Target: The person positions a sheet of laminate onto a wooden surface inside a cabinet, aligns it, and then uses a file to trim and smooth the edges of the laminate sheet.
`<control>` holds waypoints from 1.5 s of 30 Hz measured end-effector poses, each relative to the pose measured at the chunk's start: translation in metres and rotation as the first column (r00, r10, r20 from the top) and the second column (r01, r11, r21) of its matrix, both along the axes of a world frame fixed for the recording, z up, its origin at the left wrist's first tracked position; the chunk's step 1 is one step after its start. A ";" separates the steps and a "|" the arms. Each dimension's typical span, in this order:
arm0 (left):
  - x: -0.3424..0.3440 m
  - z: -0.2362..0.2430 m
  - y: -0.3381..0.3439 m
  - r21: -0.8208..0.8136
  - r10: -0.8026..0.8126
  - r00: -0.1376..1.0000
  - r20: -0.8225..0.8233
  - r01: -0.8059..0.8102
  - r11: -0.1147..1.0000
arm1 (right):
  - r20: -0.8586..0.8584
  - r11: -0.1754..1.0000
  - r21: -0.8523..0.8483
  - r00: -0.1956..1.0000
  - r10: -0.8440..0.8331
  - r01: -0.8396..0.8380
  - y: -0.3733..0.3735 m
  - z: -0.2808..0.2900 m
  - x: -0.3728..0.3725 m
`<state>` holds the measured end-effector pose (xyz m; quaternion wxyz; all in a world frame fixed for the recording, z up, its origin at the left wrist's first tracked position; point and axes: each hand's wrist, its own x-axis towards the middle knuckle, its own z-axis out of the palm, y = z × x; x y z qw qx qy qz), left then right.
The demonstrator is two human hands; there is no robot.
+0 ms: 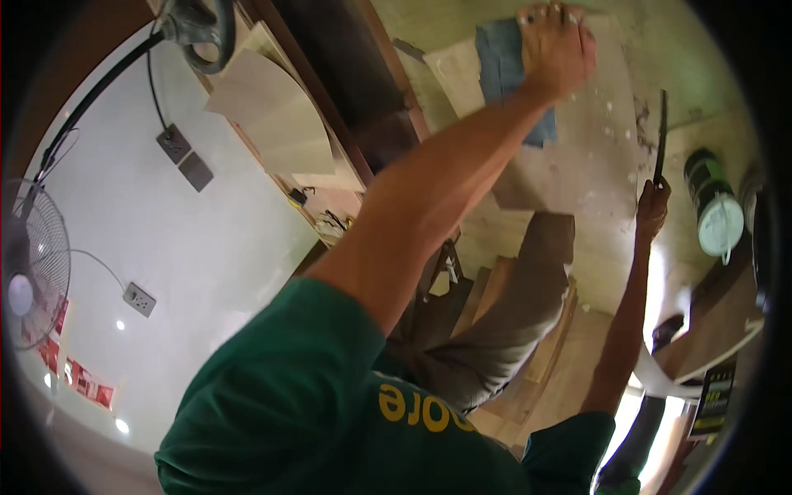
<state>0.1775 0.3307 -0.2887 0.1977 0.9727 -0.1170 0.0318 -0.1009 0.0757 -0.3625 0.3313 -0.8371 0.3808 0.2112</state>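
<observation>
Fingers (551, 15) of the left hand (557, 49) press flat on one blue cloth (499, 62).
Right hand (652, 210) grips one dark blade (661, 136); cloth lies on the pale board (594, 140), one can (711, 202) nearby.

1. A standing fan (29, 272) stood at the left edge.
2. Wall sockets (174, 143) and another socket (139, 299) sat on the white wall (214, 247).
3. A white-lidded bucket (714, 210) lay at the right.
4. Pale curved sheets (276, 115) leaned near a dark beam (346, 66).

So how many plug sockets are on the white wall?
3: two side by side near the black cable, one lower by the fan. More may be hidden.
</observation>
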 end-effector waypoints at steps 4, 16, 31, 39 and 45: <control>0.003 0.013 0.007 -0.098 -0.038 0.977 -0.211 0.017 0.995 | 0.027 0.959 0.042 0.959 -0.281 0.280 0.008 0.063 -0.148; -0.014 0.159 0.311 -0.243 -0.017 0.896 -0.445 -0.102 0.965 | 0.071 0.813 0.004 0.811 -0.581 0.582 0.237 0.160 -0.262; -0.447 0.149 0.523 0.385 0.509 0.511 -0.693 -0.335 0.860 | 0.025 0.871 0.243 0.895 -0.445 0.426 0.237 0.218 -0.264; -0.440 0.164 0.535 0.334 0.332 0.700 -0.633 -0.140 0.932 | -0.162 0.787 0.117 0.794 -0.586 0.605 0.241 0.200 -0.426; -0.416 0.216 0.561 0.337 0.340 0.752 -0.565 -0.166 0.927 | 0.037 0.902 0.089 0.903 -0.427 0.423 0.226 0.178 -0.439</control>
